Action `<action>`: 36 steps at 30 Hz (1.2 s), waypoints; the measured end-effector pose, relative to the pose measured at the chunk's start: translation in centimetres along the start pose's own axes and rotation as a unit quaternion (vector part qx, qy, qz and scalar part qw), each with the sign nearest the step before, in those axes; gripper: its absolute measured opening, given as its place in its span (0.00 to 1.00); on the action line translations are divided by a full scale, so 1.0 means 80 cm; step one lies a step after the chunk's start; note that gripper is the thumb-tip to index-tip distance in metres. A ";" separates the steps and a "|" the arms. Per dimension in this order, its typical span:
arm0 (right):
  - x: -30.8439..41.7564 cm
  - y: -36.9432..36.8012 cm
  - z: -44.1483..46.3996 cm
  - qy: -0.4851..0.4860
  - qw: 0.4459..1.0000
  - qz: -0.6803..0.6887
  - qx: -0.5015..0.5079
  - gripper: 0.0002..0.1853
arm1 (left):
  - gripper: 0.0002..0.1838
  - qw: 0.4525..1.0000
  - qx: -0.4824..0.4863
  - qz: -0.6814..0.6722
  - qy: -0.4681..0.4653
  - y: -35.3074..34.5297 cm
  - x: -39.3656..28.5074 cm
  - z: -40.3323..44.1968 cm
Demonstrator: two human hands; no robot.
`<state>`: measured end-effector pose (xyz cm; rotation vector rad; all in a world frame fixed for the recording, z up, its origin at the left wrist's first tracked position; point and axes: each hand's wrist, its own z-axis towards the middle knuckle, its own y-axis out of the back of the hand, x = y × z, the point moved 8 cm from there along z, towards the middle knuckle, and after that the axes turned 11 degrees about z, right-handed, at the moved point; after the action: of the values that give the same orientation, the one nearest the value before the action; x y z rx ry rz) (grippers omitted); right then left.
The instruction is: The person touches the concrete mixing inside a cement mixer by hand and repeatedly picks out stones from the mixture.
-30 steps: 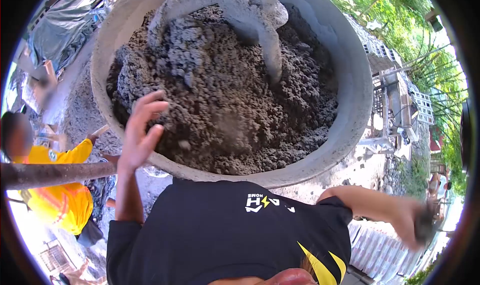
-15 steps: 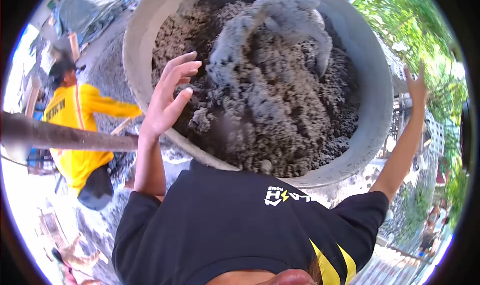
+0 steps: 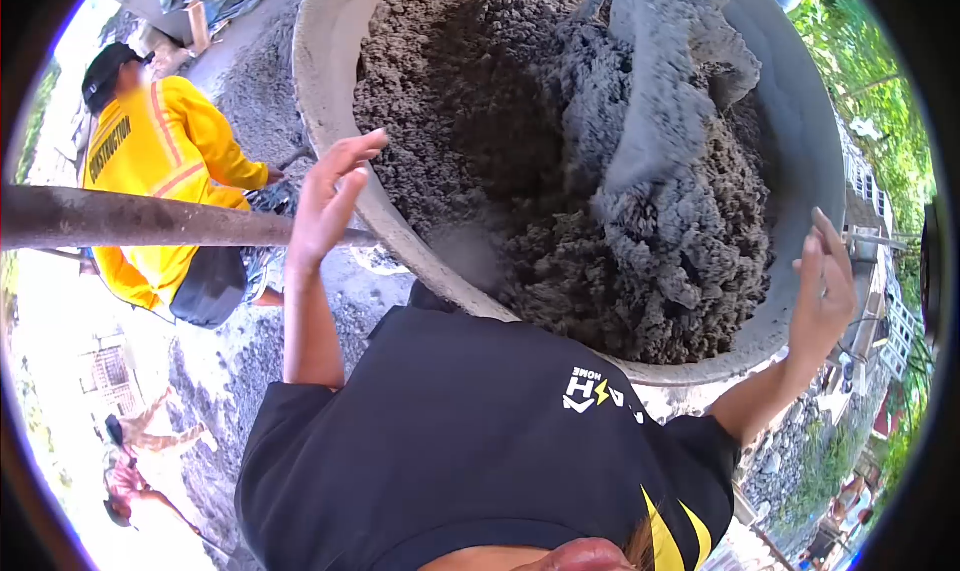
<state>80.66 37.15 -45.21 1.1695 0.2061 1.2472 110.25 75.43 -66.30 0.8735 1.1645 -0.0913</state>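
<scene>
My left hand (image 3: 330, 199) is raised by the left rim of a big round drum (image 3: 330, 91). Its fingers are curved, somewhat apart, and hold nothing. At the drum's right edge, my right hand (image 3: 825, 289) is up with its fingers apart and nothing in it. Coarse, wet-looking grey mix (image 3: 480, 121) fills much of the drum. A thick arm (image 3: 665, 101) coated in the same mix stands in it, right of the middle, blurred at its edge. Neither hand touches the mix.
A metal pole (image 3: 150, 217) runs in from the left, passing behind my left wrist. Beyond it a person in a yellow top (image 3: 180, 161) bends over grey ground. Another person (image 3: 125, 476) is farther off, lower left. Blocks (image 3: 900, 336) and greenery stand at the right.
The coated arm and the mix have shifted round in the drum. My right hand, earlier low right by a dark blurred object, rose empty and has come down to the rim. The view has turned.
</scene>
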 end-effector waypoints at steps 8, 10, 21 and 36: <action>0.032 -0.129 -0.085 0.089 0.975 0.090 0.184 0.17 | 0.33 0.996 0.003 0.085 -0.020 -0.083 0.000 0.022; 0.035 -0.154 -0.101 0.059 0.964 0.153 0.210 0.12 | 0.33 0.996 -0.005 0.084 0.004 -0.086 0.012 0.022; -0.026 -0.259 -0.159 -0.055 0.950 0.124 0.280 0.10 | 0.29 0.979 0.023 0.188 0.076 -0.097 0.035 0.027; -0.043 -0.242 -0.144 -0.129 0.946 0.099 0.280 0.10 | 0.27 0.972 0.100 0.174 0.124 -0.104 0.027 0.034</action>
<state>83.47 43.54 -66.89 1.8718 0.2613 1.2294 109.22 68.84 -72.37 1.2854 1.2294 0.1969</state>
